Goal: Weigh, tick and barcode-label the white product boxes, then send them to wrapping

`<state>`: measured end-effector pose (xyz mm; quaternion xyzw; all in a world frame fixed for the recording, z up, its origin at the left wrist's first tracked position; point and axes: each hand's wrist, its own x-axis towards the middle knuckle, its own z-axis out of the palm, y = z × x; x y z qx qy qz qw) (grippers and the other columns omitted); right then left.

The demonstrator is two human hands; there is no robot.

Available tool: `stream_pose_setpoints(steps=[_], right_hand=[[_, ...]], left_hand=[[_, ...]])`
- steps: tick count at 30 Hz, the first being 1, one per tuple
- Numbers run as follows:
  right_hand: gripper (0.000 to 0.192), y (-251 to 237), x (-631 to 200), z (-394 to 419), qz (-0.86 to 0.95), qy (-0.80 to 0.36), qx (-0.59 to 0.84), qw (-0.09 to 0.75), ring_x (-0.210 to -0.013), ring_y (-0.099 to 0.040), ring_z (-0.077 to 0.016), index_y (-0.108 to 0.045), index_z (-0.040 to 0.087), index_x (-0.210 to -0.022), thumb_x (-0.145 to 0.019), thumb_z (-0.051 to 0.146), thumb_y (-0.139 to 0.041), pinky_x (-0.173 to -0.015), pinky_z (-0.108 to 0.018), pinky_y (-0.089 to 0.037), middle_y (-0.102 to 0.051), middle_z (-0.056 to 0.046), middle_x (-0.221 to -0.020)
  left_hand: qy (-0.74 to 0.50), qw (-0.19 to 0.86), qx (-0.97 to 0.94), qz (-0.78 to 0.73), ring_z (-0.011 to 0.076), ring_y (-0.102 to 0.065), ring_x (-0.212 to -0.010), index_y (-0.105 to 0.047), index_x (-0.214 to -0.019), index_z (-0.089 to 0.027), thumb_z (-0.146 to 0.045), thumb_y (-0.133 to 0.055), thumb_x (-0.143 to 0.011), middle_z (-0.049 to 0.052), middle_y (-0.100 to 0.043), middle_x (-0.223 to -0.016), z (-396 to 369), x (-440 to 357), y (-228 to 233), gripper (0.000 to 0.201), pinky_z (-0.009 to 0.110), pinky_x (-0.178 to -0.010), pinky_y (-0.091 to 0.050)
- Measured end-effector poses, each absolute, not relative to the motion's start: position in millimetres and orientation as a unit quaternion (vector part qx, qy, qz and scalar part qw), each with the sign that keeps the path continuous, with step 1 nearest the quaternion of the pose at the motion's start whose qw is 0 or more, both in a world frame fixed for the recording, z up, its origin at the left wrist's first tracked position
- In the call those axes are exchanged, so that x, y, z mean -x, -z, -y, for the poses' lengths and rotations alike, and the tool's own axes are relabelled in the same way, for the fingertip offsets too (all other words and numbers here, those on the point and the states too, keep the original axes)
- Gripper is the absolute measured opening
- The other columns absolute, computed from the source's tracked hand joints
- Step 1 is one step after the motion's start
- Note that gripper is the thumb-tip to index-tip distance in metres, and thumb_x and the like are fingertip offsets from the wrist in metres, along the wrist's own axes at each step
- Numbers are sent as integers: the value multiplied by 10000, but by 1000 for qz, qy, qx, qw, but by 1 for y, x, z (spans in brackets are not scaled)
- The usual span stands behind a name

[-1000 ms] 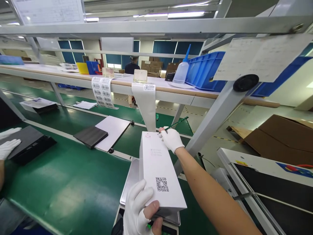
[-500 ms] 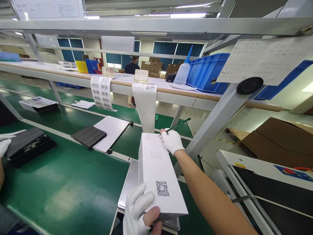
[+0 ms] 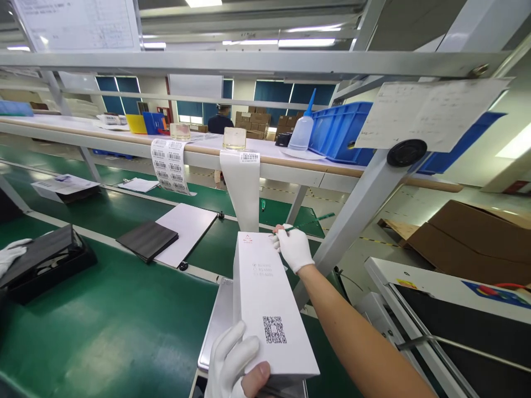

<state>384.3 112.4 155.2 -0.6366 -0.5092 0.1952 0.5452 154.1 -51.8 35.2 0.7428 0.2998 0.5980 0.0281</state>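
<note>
A tall white box (image 3: 269, 293), with a QR code and a short printed list on its upper face, lies lengthwise in front of me over a silver metal plate (image 3: 218, 326). My left hand (image 3: 234, 362), in a white glove with the thumb tip bare, grips its near left edge. At the far right edge is my right hand (image 3: 293, 247), gloved with bare fingertips, pinching a thin green pencil (image 3: 311, 222). Its tip points toward the box's far end; whether it touches is too small to tell.
A label strip (image 3: 240, 188) and a barcode sheet (image 3: 169, 166) hang from the shelf. Blue bins (image 3: 342, 132) and a squeeze bottle (image 3: 301, 130) stand on it. A co-worker's gloved hand (image 3: 14, 254) is at a black box (image 3: 50, 262), left. A slanted post (image 3: 352, 213) rises right.
The view has tilted up slightly, so most things sit lower. The pencil lies flatter in my right hand. At left, the co-worker's black box stands more open and its lid is raised.
</note>
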Motion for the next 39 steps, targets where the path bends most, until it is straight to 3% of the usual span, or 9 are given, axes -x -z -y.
stream_pose_setpoints(steps=[5, 8, 11, 14, 20, 27, 33, 36, 39], right_hand=[[553, -181, -390, -106, 568, -81, 573, 585, -585, -635, -212, -663, 191, -939, -978, 703, -456, -551, -302, -520, -702, -78, -772], [420, -223, -387, -115, 644, 84, 491, 581, -705, -670, -232, -679, 188, -1095, -1058, 521, -425, -706, -349, -556, -725, -79, -883], [308, -272, -380, -134, 692, 297, 437, 493, -926, -656, -279, -702, 177, -1053, -1053, 366, -460, -873, -399, -499, -718, -105, -984], [223, -312, -372, -156, 694, 395, 470, 377, -939, -599, -305, -713, 162, -993, -1009, 303, -541, -830, -407, -433, -693, -120, -952], [191, -336, -357, -184, 687, 412, 535, 267, -886, -530, -300, -740, 172, -1027, -1007, 288, -589, -696, -377, -298, -677, -113, -888], [274, -321, -350, -171, 723, 458, 425, 294, -852, -508, -285, -740, 169, -950, -1013, 176, -473, -711, -387, -300, -616, -109, -808], [272, -231, -331, -87, 757, 193, 383, 493, -778, -599, -228, -701, 203, -918, -1047, 226, -463, -745, -347, -448, -651, -57, -825], [246, -174, -348, -40, 638, 55, 491, 590, -743, -639, -246, -719, 230, -920, -1024, 400, -577, -719, -345, -514, -684, -44, -828], [389, -133, -382, -7, 492, -13, 607, 624, -745, -662, -287, -731, 228, -861, -924, 596, -620, -741, -380, -557, -705, -62, -818]], left_hand=[[-548, -13, -806, -223, 316, -634, -1241, -566, -1333, -256, -485, -505, -972, 140, -679, -1280, -30, -128, -114, 432, 523, -982, -589], [-612, -100, -744, -249, 281, -660, -1168, -613, -1191, -242, -387, -558, -954, 109, -712, -1188, -117, -134, -204, 283, 488, -1010, -545], [-623, -123, -707, -312, 308, -666, -1108, -658, -1070, -187, -465, -589, -919, 117, -725, -1069, -198, -152, -281, 323, 489, -1003, -519], [-591, -113, -697, -390, 328, -667, -1018, -677, -1012, -177, -564, -703, -813, 109, -717, -968, -247, -165, -314, 436, 476, -944, -516], [-562, -120, -708, -410, 306, -634, -1014, -662, -939, -203, -613, -726, -795, 99, -700, -977, -266, -166, -305, 440, 449, -944, -486], [-502, -121, -742, -428, 360, -592, -1125, -639, -1080, -176, -644, -806, -676, 137, -668, -1091, -260, -159, -308, 641, 514, -1014, -460], [-450, -104, -826, -323, 376, -513, -1338, -558, -1328, -137, -536, -821, -700, 172, -605, -1379, -240, -126, -305, 788, 547, -1148, -425], [-512, -91, -793, -316, 373, -419, -1461, -506, -1409, -149, -474, -686, -867, 176, -543, -1488, -179, -112, -255, 657, 580, -1188, -403], [-523, -38, -800, -291, 334, -529, -1386, -509, -1426, -230, -467, -576, -952, 141, -565, -1482, -88, -108, -172, 535, 539, -1080, -542]])
